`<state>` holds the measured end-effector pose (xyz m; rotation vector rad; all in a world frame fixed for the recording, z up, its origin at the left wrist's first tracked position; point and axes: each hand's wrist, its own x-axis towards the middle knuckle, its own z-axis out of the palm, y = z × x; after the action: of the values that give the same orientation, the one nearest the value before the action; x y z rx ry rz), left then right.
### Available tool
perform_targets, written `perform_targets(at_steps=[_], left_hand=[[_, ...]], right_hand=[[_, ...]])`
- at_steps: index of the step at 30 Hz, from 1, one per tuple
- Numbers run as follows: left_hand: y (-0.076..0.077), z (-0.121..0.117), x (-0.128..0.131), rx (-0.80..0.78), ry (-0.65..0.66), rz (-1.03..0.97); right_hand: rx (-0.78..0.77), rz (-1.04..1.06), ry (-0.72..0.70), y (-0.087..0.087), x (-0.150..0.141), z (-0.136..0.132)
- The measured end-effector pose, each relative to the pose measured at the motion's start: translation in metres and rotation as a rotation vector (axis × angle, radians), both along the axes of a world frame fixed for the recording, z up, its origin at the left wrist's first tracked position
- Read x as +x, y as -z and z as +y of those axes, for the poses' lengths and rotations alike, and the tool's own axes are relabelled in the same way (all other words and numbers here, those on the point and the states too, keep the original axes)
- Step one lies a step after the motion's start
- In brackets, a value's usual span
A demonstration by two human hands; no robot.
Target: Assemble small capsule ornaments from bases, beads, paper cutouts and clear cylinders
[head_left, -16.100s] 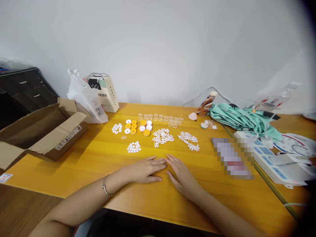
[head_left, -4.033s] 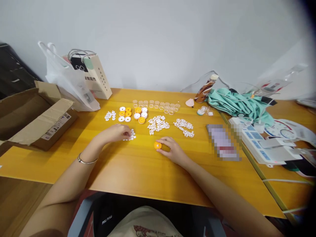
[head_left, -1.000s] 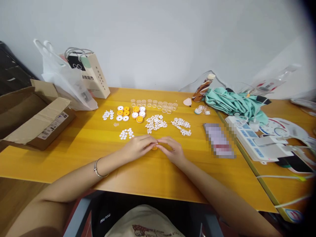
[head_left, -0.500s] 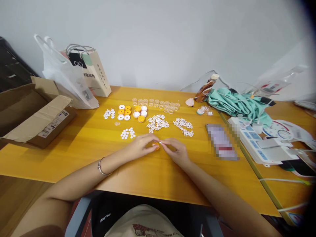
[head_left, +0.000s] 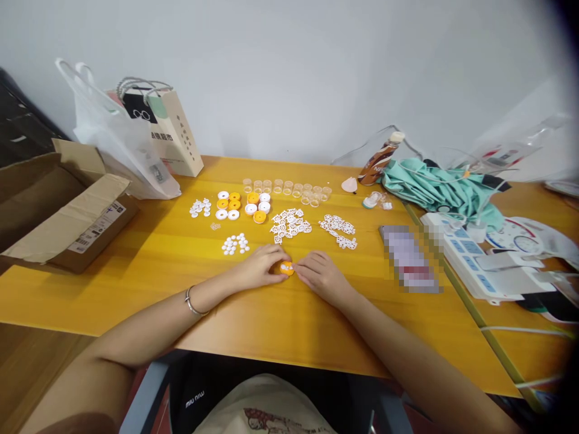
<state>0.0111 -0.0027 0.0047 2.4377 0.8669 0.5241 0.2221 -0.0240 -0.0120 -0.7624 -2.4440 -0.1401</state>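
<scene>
Between the thumb and fingers of my left hand [head_left: 259, 269] is a small orange round case [head_left: 287, 272], resting at the table's near middle. White bits show inside its top. My right hand [head_left: 324, 278] is closed, its fingertips pinched together at the case's right edge; whatever they hold is hidden. Just beyond the hands lie white openwork plastic pieces [head_left: 289, 224] in a loose pile, with a second such group [head_left: 338, 224] to the right. Small white round pieces [head_left: 235, 243] are scattered left of my left hand.
Orange and white round cases [head_left: 234, 205] stand farther back, beside white stemmed pieces [head_left: 199, 208]. Clear cups [head_left: 287, 187] form a row behind. A phone [head_left: 409, 259] and power strip [head_left: 465, 256] lie right; a cardboard box [head_left: 97, 226] stands left, a bottle [head_left: 380, 160] at the back.
The small white piece between my right fingertips is now at the orange case, where white shows inside. My right hand has turned palm-down, and the case's top faces me more.
</scene>
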Motion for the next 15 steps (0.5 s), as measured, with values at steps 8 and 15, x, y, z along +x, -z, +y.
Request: perform_targets(at_steps=[8, 15], left_hand=[[0.0014, -0.0012, -0.0014, -0.002, -0.018, -0.024], [0.0030, -0.0018, -0.0017, -0.006, -0.023, -0.039]], right_hand=[[0.003, -0.124, -0.016, 0.0000, 0.0029, -0.0020], [0.034, -0.179, -0.001, -0.0052, 0.0033, -0.0047]])
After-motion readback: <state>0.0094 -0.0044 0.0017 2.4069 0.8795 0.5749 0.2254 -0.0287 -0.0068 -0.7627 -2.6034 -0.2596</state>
